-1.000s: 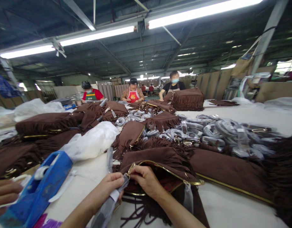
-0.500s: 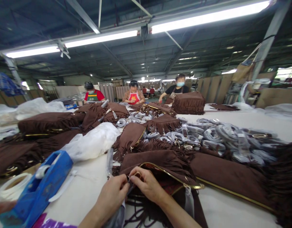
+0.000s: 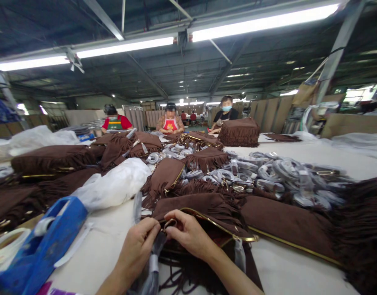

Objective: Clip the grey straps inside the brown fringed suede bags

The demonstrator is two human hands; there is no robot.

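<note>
A dark brown fringed bag [image 3: 197,203] lies in front of me, its gold zipper [image 3: 225,230] open. At the bag's left end, my left hand [image 3: 141,239] is closed on the end of a plastic-wrapped strap [image 3: 154,262], which hangs down below it. Close beside it, my right hand [image 3: 188,234] pinches a gold-coloured metal clasp [image 3: 170,223]. The fingertips of both hands nearly meet, and whether the clasp is hooked to the bag cannot be made out. A plastic-covered zipper pull [image 3: 240,254] dangles at the bag's right.
A blue tape dispenser [image 3: 44,246] and a white tape roll [image 3: 10,250] are at the left. Crumpled white plastic [image 3: 117,182] lies behind. Wrapped straps [image 3: 286,172] and another brown bag [image 3: 289,225] spread to the right. Several people sit across the table.
The view has shifted slightly, so things sit a little further left. My hands stay together at the bag's end, and the clasp between my right fingers shows more clearly.
</note>
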